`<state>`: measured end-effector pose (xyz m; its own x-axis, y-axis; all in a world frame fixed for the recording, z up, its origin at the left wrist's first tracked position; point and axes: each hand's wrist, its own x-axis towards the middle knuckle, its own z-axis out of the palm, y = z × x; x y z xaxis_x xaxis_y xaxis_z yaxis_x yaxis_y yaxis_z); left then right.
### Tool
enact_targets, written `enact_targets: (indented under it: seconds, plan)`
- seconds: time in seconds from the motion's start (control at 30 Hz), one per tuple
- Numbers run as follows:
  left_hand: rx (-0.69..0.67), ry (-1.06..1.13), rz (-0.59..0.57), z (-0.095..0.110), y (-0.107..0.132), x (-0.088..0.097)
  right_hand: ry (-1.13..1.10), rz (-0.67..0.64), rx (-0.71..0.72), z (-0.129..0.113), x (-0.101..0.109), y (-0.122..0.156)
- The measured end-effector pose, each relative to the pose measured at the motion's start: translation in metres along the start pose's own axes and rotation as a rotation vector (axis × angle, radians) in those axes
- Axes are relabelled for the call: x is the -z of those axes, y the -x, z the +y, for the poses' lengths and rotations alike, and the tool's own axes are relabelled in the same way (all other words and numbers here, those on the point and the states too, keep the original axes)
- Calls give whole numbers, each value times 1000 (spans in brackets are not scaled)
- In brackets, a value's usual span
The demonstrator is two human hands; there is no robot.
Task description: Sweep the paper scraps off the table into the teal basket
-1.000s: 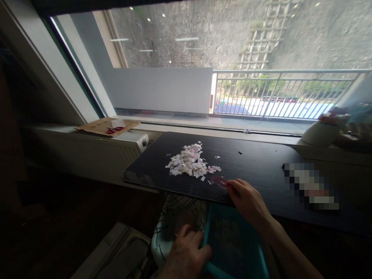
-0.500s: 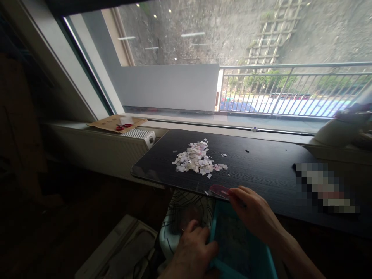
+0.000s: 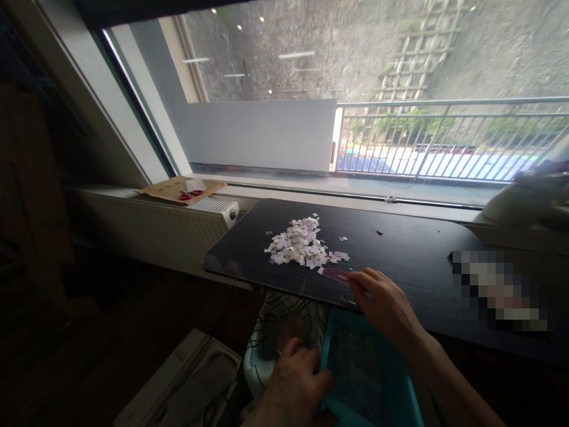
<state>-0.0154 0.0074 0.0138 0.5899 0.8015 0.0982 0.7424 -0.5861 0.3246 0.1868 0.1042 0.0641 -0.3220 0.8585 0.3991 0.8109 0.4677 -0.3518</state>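
Observation:
My right hand (image 3: 384,299) pinches a thin, see-through pink plastic piece (image 3: 336,274) low over the black tabletop (image 3: 400,249). The piece's tip is beside a loose white scrap, just in front of a heap of small cut paper scraps (image 3: 296,243). Below the table's near edge stands a teal bin (image 3: 402,385) with pale bits at its bottom, dim in shadow. My left hand (image 3: 296,376) is closed on the bin's left wall, its fingertips partly hidden.
Red-handled scissors (image 3: 191,194) lie on a brown paper envelope (image 3: 164,190) on the sill by a radiator (image 3: 178,231). A blurred-out object (image 3: 498,290) is on the table's right. A patterned cloth-covered seat (image 3: 275,308) stands beside the bin.
My right hand has moved the pink piece away from the table's near edge, toward the heap. A scrap at that edge is no longer visible there. My left hand stays put.

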Motion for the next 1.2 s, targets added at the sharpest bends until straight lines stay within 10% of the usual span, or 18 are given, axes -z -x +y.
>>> enact_targets:
  seconds: [0.7,1.03,1.2]
  plan:
    - [188,45,164,-22,35,30,-68,-165,142,11,15,17]
    - [-150,-244,259,-3,15,-32,-175,-65,-51,14,18,40]
    - [-58,-310,283,-1,19,-46,-157,-21,-29,15,14,27]
